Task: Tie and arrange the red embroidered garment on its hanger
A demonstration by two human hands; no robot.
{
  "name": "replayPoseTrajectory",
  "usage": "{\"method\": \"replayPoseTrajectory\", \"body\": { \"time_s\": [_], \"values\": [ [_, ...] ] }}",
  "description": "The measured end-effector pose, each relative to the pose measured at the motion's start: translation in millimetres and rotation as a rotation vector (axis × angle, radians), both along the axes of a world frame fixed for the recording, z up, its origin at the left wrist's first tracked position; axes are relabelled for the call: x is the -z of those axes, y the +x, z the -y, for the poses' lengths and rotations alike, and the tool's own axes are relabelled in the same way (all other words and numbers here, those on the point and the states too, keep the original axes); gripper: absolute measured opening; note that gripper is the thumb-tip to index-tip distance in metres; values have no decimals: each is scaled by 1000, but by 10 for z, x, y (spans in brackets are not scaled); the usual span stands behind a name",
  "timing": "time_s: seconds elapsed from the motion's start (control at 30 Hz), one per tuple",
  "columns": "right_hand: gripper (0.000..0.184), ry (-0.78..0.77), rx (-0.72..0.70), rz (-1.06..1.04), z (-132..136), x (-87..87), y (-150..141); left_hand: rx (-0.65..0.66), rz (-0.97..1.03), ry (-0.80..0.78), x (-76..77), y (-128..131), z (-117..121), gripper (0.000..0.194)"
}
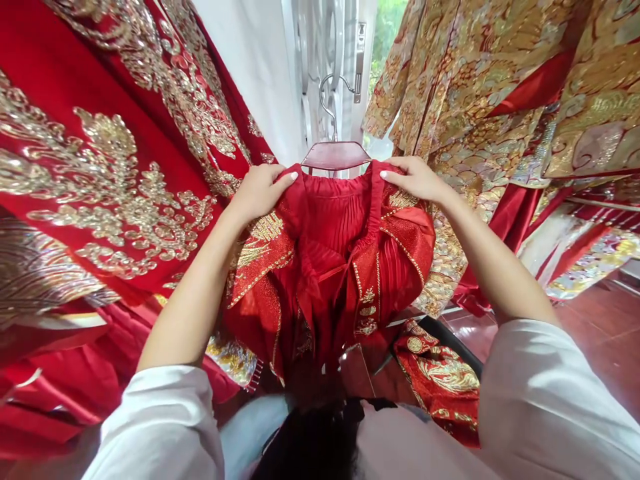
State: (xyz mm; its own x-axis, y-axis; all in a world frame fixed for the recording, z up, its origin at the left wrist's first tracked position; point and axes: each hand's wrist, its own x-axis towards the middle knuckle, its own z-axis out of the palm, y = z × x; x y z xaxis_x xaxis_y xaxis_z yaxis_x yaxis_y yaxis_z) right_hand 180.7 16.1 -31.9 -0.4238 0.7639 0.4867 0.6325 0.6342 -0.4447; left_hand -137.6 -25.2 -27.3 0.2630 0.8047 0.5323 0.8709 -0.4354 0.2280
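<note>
A red pleated garment (335, 207) with gold trim and embroidery hangs in front of me on a clothes hanger (336, 155) with a metal hook. My left hand (267, 190) grips its left shoulder, thumb on top and fingers behind the cloth. At the opposite shoulder my right hand (413, 179) holds the garment the same way. The hanger's pink middle shows between my hands, while its ends are hidden inside the shoulders. Red ties cross loosely at the garment's front.
A red gown (125, 153) with gold beading hangs close on the left. Gold brocade robes (465, 100) hang on the right. Behind the hanger stands a white door frame with a lock (359, 67). Another red embroidered piece (445, 373) lies low at the right, above the tiled floor (595, 327).
</note>
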Motion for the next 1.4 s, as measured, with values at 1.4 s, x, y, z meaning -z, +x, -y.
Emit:
{"method": "replayPoseTrajectory", "body": {
  "time_s": [1.4],
  "values": [
    [48, 458, 285, 234, 574, 2, 68, 232, 282, 78, 152, -92, -314, 37]
  ]
}}
